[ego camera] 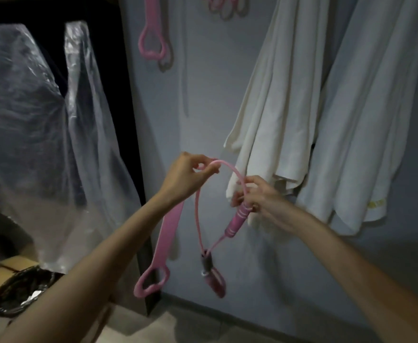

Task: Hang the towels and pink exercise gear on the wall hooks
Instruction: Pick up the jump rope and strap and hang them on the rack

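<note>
I hold a pink resistance tube (236, 175) in front of the grey-blue wall. My left hand (187, 175) pinches the top of its arc. My right hand (257, 196) grips the tube just above a pink foam handle (236, 222). The cord loops down to a strap and second handle (214, 278). A flat pink band (164, 240) with a loop end hangs below my left wrist. Two white towels (272, 100) (376, 115) hang on the wall to the right. More pink gear (152, 43) (224, 4) hangs high on the wall; the hooks are out of view.
Clear plastic sheeting (44, 115) drapes over something in the dark opening on the left. A black post (141, 184) edges that opening. A dark basket (17, 290) and a cardboard box (10, 268) sit on the floor at lower left.
</note>
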Demonstrator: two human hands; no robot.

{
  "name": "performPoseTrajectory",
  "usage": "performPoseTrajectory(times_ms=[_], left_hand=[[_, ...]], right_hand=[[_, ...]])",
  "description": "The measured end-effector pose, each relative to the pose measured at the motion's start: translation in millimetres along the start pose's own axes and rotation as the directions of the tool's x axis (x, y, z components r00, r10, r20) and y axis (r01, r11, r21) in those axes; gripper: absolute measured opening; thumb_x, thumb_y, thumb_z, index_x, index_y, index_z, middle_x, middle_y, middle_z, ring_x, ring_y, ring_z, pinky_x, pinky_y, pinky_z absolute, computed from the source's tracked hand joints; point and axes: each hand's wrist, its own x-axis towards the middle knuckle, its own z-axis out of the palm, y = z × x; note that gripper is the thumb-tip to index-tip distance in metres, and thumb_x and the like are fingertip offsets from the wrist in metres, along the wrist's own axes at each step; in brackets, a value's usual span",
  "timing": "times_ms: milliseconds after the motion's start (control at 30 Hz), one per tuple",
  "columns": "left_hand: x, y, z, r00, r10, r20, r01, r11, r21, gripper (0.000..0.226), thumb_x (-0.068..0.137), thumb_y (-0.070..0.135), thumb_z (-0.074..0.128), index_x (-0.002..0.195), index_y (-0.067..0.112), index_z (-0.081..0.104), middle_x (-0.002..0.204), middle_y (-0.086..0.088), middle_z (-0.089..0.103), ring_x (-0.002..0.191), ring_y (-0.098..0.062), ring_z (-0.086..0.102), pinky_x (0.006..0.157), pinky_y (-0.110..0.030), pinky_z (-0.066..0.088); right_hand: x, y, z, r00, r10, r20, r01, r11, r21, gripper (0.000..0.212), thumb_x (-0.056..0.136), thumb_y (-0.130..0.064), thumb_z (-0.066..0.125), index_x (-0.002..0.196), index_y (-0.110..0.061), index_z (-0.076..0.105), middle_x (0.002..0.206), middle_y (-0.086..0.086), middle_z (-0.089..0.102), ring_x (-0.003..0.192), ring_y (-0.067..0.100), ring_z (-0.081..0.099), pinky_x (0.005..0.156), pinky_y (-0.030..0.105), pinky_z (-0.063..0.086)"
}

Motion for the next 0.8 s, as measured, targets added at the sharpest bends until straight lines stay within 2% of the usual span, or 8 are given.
performPoseTrajectory(times_ms=[167,300,400,500,600,667,733,800], left_hand=[[15.9,-20.0,-43.4,0.995,0.026,0.093,-0.025,1.000,-0.008,0.023,0.088,0.039,0.061,0.082,0.020,0.073,0.070,0.014,0.064,0.055,-0.009,0.054,0.049,-0.013,0.027],[27.9,-31.8,-73.5,0.984,0.101,0.149,-0.090,0.992,-0.084,0.021,0.089,0.035,0.061,0.079,0.019,0.070,0.124,0.005,0.057,0.057,0.010,0.051,0.054,-0.006,0.033],[40.9,-41.1,-91.3,0.986,0.081,0.148,-0.053,0.981,-0.186,0.023,0.087,0.037,0.063,0.083,0.016,0.071,0.113,0.007,0.068,0.080,-0.001,0.063,0.069,-0.011,0.042],[58.6,-50.6,-109.6,0.994,0.029,0.110,-0.004,0.975,-0.220,0.024,0.083,0.043,0.067,0.084,0.020,0.072,0.085,0.014,0.069,0.065,-0.008,0.052,0.061,-0.017,0.039],[79.6,-52.3,-123.8,0.995,0.031,0.096,-0.001,0.954,-0.301,0.024,0.081,0.042,0.070,0.083,0.018,0.072,0.103,0.009,0.071,0.077,-0.013,0.061,0.075,-0.025,0.047],[93.5,-50.3,-131.5,0.995,0.043,0.088,-0.014,0.949,-0.314,0.019,0.083,0.034,0.069,0.079,0.015,0.070,0.111,0.002,0.070,0.064,0.006,0.055,0.061,-0.011,0.040],[109.1,-48.1,-137.9,0.994,0.068,0.083,-0.036,0.940,-0.339,0.014,0.086,0.025,0.068,0.079,0.013,0.066,0.121,-0.004,0.064,0.080,0.021,0.054,0.059,-0.002,0.036],[128.3,-48.5,-142.2,0.993,0.086,0.080,-0.054,0.939,-0.340,0.013,0.087,0.024,0.066,0.084,0.011,0.067,0.131,-0.007,0.058,0.093,0.011,0.058,0.057,-0.006,0.039]], right_hand=[[12.4,-47.3,34.7,0.988,-0.139,-0.071,0.138,0.990,-0.024,0.013,0.091,-0.009,0.056,0.104,-0.011,0.056,0.082,0.009,0.066,0.073,0.022,0.065,0.076,0.032,0.053],[31.4,-79.7,65.3,0.949,-0.300,-0.103,0.270,0.934,-0.234,0.009,0.089,-0.015,0.061,0.098,-0.012,0.060,0.075,0.005,0.065,0.058,0.009,0.060,0.067,0.029,0.056],[46.0,-103.7,78.5,0.910,-0.380,-0.164,0.326,0.903,-0.281,0.011,0.089,-0.012,0.062,0.099,-0.007,0.061,0.071,0.004,0.060,0.048,0.002,0.053,0.053,0.021,0.054],[58.7,-127.9,80.5,0.876,-0.440,-0.198,0.359,0.869,-0.341,0.014,0.090,-0.018,0.062,0.098,-0.006,0.062,0.073,0.003,0.062,0.050,0.010,0.049,0.052,0.023,0.048],[71.6,-148.7,78.9,0.841,-0.500,-0.206,0.393,0.827,-0.402,0.014,0.090,-0.025,0.061,0.096,-0.013,0.063,0.075,0.001,0.065,0.051,0.000,0.049,0.054,0.022,0.043],[81.5,-161.6,77.8,0.820,-0.532,-0.211,0.406,0.801,-0.440,0.016,0.090,-0.027,0.061,0.098,-0.013,0.064,0.076,0.001,0.065,0.050,-0.006,0.051,0.054,0.014,0.039],[93.3,-174.2,74.5,0.796,-0.558,-0.234,0.412,0.783,-0.466,0.017,0.090,-0.027,0.061,0.098,-0.012,0.065,0.075,0.001,0.065,0.050,-0.008,0.051,0.051,0.006,0.035],[106.9,-187.1,67.6,0.763,-0.587,-0.270,0.417,0.766,-0.489,0.016,0.089,-0.028,0.063,0.095,-0.014,0.066,0.072,-0.001,0.065,0.052,-0.007,0.051,0.050,0.005,0.034]])
